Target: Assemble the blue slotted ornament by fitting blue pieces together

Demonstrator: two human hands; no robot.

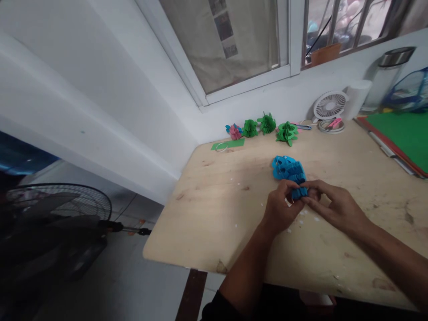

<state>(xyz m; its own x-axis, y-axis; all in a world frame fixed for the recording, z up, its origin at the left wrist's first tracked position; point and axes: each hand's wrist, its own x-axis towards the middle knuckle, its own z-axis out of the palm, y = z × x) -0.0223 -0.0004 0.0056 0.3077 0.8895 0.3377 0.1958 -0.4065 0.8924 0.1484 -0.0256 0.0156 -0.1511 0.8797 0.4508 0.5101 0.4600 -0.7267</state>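
Observation:
A blue slotted foam model (289, 172) rests on the wooden table (234, 214) in front of me. My left hand (280, 209) pinches its near end, fingers curled closed on it. From the right, my right hand (334, 206) meets the same near end, with thumb and fingers closed on the blue piece. Both hands touch each other at the model.
Three green foam models (286, 132) and a pink one (235, 131) stand by the wall, with a green foam scrap (229, 144). A small white fan (330, 105), tape roll (331, 125), bottle (384, 76) and green sheet (403, 133) lie at right. A floor fan (56, 214) stands left.

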